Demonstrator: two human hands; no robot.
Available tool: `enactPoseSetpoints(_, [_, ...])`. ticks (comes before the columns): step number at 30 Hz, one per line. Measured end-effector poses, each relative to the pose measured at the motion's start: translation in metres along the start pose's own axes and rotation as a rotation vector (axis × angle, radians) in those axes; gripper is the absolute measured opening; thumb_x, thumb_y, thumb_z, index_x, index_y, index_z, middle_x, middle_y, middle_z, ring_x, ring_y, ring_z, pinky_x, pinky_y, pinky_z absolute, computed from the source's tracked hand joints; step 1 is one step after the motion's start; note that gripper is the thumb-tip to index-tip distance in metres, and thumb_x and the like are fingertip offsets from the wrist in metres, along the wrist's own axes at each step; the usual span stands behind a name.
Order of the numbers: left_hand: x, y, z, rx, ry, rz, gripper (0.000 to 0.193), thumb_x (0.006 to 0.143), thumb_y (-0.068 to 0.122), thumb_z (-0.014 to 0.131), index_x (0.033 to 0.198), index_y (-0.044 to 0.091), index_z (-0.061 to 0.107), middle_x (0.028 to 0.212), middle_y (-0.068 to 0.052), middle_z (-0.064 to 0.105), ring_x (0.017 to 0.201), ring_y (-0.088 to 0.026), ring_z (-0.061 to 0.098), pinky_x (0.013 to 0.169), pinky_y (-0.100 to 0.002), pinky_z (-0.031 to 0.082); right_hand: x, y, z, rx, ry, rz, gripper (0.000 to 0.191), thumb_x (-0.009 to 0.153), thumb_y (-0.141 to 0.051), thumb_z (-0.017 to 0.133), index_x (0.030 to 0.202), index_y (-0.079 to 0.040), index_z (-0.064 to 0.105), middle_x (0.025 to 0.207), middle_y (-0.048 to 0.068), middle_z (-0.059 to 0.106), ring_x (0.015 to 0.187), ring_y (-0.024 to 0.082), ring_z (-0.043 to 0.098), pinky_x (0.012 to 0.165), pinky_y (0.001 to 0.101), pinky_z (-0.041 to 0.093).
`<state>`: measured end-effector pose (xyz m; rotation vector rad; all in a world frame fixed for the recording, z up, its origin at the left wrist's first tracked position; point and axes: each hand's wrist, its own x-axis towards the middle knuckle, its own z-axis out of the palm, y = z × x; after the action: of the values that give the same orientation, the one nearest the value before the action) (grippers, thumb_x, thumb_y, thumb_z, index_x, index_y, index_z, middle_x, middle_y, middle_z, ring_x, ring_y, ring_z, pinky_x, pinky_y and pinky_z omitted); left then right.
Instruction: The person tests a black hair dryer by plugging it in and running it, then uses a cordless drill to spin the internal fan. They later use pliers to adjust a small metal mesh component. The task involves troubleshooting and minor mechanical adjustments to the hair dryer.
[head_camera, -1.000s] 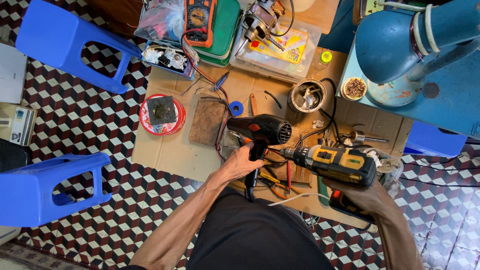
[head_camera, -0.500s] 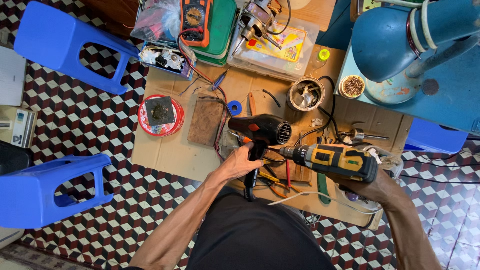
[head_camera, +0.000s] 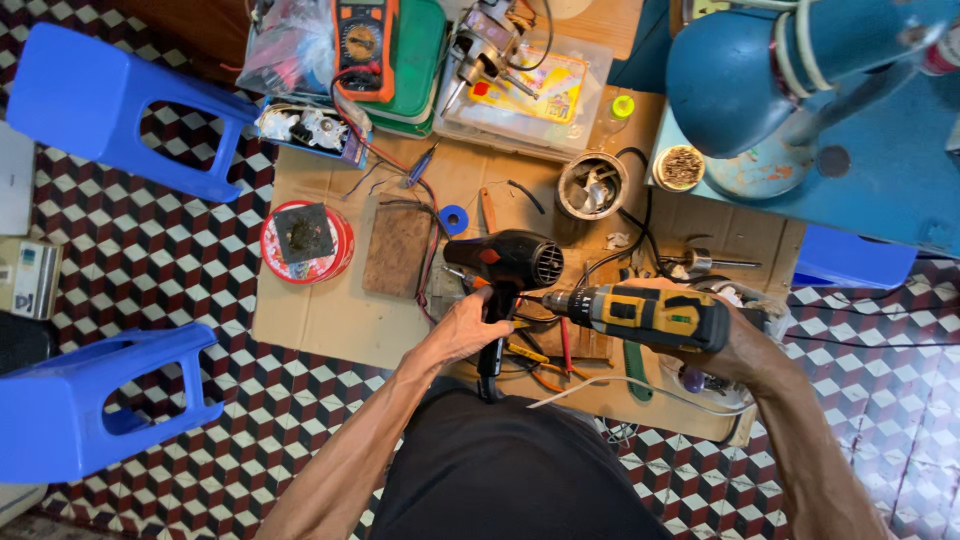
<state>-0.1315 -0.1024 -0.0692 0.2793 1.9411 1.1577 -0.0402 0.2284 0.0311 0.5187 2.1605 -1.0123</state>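
Observation:
A black hair dryer (head_camera: 505, 262) stands on a sheet of cardboard (head_camera: 320, 315) on the floor. My left hand (head_camera: 467, 328) grips its handle and holds it steady. In my right hand (head_camera: 735, 345) is a yellow and black cordless drill (head_camera: 640, 313), held sideways, its bit pointing left and touching the dryer's handle just below the body. Several screwdrivers and pliers with red and yellow handles (head_camera: 545, 350) lie under the drill.
Two blue plastic stools (head_camera: 120, 100) (head_camera: 95, 405) stand on the left. A red round tin (head_camera: 305, 240), a wooden block (head_camera: 398, 250), an orange multimeter (head_camera: 365, 45), a clear box of parts (head_camera: 530, 85), a metal can (head_camera: 592, 185) and a blue lamp (head_camera: 760, 80) surround the work area.
The drill has shifted slightly left, bringing its bit up against the dryer's handle. My left hand has kept its grip on the dryer.

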Motion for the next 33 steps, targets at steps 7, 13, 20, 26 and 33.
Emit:
enactPoseSetpoints(7, [-0.001, 0.001, 0.009, 0.071, -0.02, -0.077, 0.052, 0.077, 0.032, 0.073, 0.115, -0.001, 0.064, 0.094, -0.017, 0.069, 0.088, -0.025, 0.064, 0.082, -0.04, 0.053, -0.026, -0.034, -0.015, 0.129, -0.073, 0.109, 0.056, 0.088, -0.023, 0.075, 0.141, -0.03, 0.058, 0.08, 0.013, 0.07, 0.047, 0.018, 0.065, 0.045, 0.0369, 0.06])
enactPoseSetpoints(13, [0.002, -0.006, 0.015, 0.039, -0.017, 0.062, 0.06, 0.075, 0.033, 0.075, 0.121, -0.002, 0.06, 0.104, -0.013, 0.072, 0.097, -0.024, 0.067, 0.086, -0.037, 0.052, -0.035, -0.022, -0.016, -0.056, -0.096, 0.071, 0.065, 0.089, -0.012, 0.071, 0.151, -0.031, 0.06, 0.118, 0.004, 0.08, 0.08, 0.035, 0.074, 0.071, 0.0454, 0.062])
enactPoseSetpoints(20, [-0.005, 0.016, 0.018, 0.041, -0.001, -0.044, 0.057, 0.076, 0.037, 0.078, 0.118, 0.0, 0.065, 0.097, -0.014, 0.073, 0.085, -0.022, 0.066, 0.08, -0.037, 0.054, -0.059, 0.009, -0.009, -0.034, 0.248, -0.609, 0.076, 0.067, -0.026, 0.09, 0.136, -0.013, 0.061, 0.13, 0.006, 0.07, 0.112, 0.025, 0.067, 0.101, 0.0417, 0.052])
enactPoseSetpoints(26, [0.0, 0.054, 0.03, 0.025, -0.079, -0.03, 0.055, 0.075, 0.035, 0.08, 0.115, 0.0, 0.064, 0.096, -0.01, 0.071, 0.087, -0.02, 0.065, 0.081, -0.035, 0.054, -0.101, 0.049, 0.001, -0.046, 0.361, -0.512, 0.075, 0.066, -0.024, 0.088, 0.136, -0.013, 0.062, 0.127, 0.007, 0.073, 0.11, 0.024, 0.071, 0.106, 0.0439, 0.048])
enactPoseSetpoints(33, [0.016, 0.074, 0.051, 0.024, -0.205, 0.023, 0.061, 0.076, 0.032, 0.077, 0.126, 0.0, 0.061, 0.111, -0.011, 0.073, 0.103, -0.02, 0.069, 0.091, -0.032, 0.053, -0.133, 0.08, 0.035, 0.013, 0.498, -0.409, 0.057, 0.072, -0.023, 0.084, 0.125, -0.008, 0.069, 0.119, 0.008, 0.077, 0.108, 0.022, 0.073, 0.103, 0.0437, 0.053])
